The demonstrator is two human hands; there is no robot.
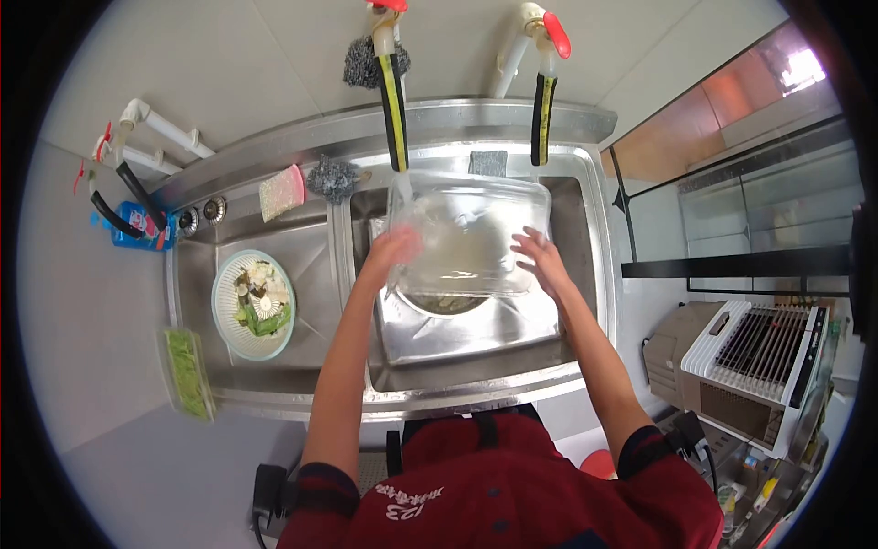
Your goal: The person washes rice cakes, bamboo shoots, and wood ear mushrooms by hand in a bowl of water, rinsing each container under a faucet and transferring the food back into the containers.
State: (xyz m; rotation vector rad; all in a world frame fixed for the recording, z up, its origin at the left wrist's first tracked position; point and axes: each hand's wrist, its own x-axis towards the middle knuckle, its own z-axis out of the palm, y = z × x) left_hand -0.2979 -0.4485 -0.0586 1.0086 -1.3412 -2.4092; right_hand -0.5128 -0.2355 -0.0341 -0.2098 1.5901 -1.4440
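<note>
A clear plastic container [471, 233] is held over the right sink basin, its outline partly smeared by motion. My left hand [395, 247] grips its left side and is blurred. On the opposite side, my right hand [541, 259] holds the edge with its fingers somewhat spread. Water runs from the black-and-yellow hose [393, 114] at the container's back left corner. Below the container, a round bowl [444, 305] shows only its front part; what it holds cannot be made out.
In the left basin stands a colander [229, 316] with vegetable scraps. A box of green vegetables [188, 373] sits by the sink's left edge. A pink-edged sponge [282, 193] and steel scourer [333, 179] lie on the back ledge. A second hose [542, 119] hangs behind the right hand.
</note>
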